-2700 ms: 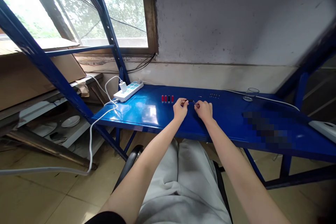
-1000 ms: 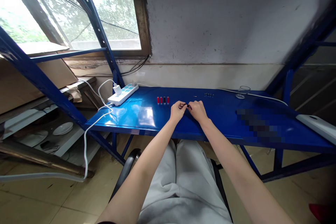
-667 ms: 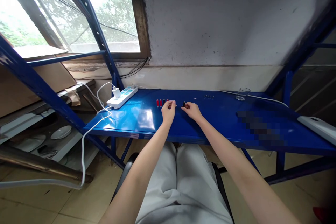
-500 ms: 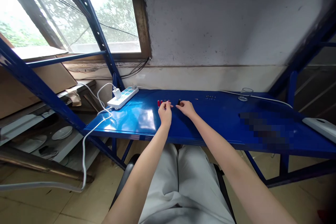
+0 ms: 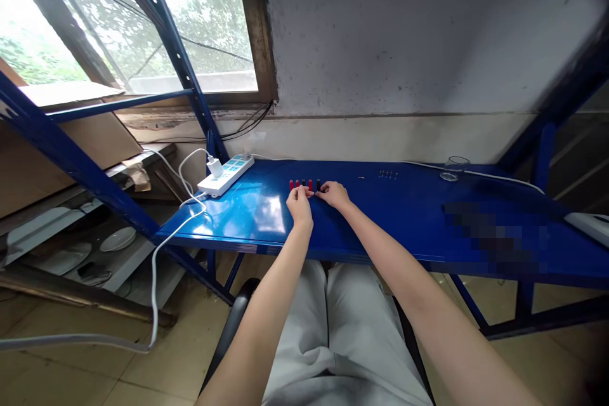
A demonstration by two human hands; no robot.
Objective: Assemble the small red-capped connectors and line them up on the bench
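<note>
A short row of small upright cylinders, with red ones (image 5: 291,184) and a dark one (image 5: 303,183) among them, stands on the blue table (image 5: 380,222). My left hand (image 5: 299,204) is just in front of this row, its fingers drawn together; what they hold, if anything, is too small to make out. At the right end of the row is a small black cylinder (image 5: 318,184). The fingertips of my right hand (image 5: 334,195) pinch at its lower part. Only a small gap separates the fingertips of both hands.
Several tiny metallic pieces (image 5: 389,174) stand farther right, with a small sliver (image 5: 361,177) nearby. A clear glass (image 5: 454,169) is near the wall. At the left lies a white power strip (image 5: 226,176) with a plug and cable. A white device (image 5: 590,228) sits at the right edge.
My right hand has brought the black cylinder left, close to the row. My left fingers have lowered slightly, so more of the red cylinders shows. The view has shifted a little.
</note>
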